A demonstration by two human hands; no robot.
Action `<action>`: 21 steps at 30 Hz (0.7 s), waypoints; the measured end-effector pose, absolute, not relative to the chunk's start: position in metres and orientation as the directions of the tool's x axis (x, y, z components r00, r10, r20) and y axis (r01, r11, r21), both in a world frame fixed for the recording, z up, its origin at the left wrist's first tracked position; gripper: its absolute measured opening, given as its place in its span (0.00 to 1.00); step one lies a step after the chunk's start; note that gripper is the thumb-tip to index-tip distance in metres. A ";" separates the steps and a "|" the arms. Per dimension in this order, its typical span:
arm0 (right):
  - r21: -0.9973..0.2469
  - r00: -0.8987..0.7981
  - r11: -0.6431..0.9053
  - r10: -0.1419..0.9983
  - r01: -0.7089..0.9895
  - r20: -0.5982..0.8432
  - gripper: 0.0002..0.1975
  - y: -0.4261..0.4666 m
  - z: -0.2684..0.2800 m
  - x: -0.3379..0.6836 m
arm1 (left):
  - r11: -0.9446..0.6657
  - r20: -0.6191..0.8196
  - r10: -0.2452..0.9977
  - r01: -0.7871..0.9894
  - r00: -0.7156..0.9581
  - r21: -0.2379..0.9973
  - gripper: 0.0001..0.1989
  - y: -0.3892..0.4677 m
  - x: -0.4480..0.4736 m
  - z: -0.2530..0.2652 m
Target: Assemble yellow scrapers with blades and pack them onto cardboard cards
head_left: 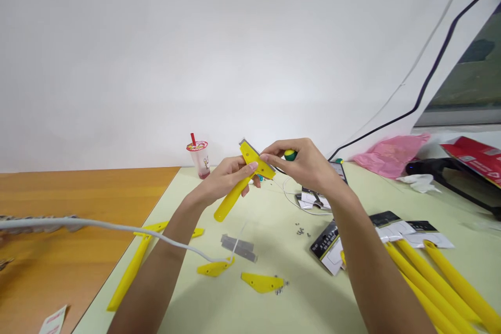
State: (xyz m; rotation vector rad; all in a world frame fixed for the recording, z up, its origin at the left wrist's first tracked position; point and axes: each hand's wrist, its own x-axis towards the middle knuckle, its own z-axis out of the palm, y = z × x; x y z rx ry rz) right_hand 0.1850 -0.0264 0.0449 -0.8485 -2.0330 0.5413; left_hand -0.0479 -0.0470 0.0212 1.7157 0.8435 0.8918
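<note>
My left hand is closed around a yellow scraper, holding it tilted above the table, with its head up and a metal blade along the head's edge. At the head, the thumb and forefinger of my right hand pinch the edge. A screwdriver with a green and yellow handle is tucked in that same hand, mostly hidden by the fingers. Below lie loose grey blades, a yellow head plate with small screws beside it, and another yellow plate.
Another yellow scraper lies at the left. Several yellow handles and printed cards are at the right. More screws sit mid-table. A cup stands by the wall. A white cable crosses the near left view.
</note>
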 end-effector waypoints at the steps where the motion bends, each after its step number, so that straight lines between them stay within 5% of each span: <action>1: -0.634 -0.417 0.680 0.730 0.368 0.541 0.13 -0.027 0.045 0.186 | -0.264 0.181 0.860 0.114 0.477 0.958 0.25 -0.047 -0.048 0.021; 21: -0.637 -0.386 0.679 0.733 0.365 0.560 0.09 -0.030 0.046 0.187 | -0.244 0.227 0.879 -0.014 0.420 0.970 0.19 -0.051 -0.040 0.024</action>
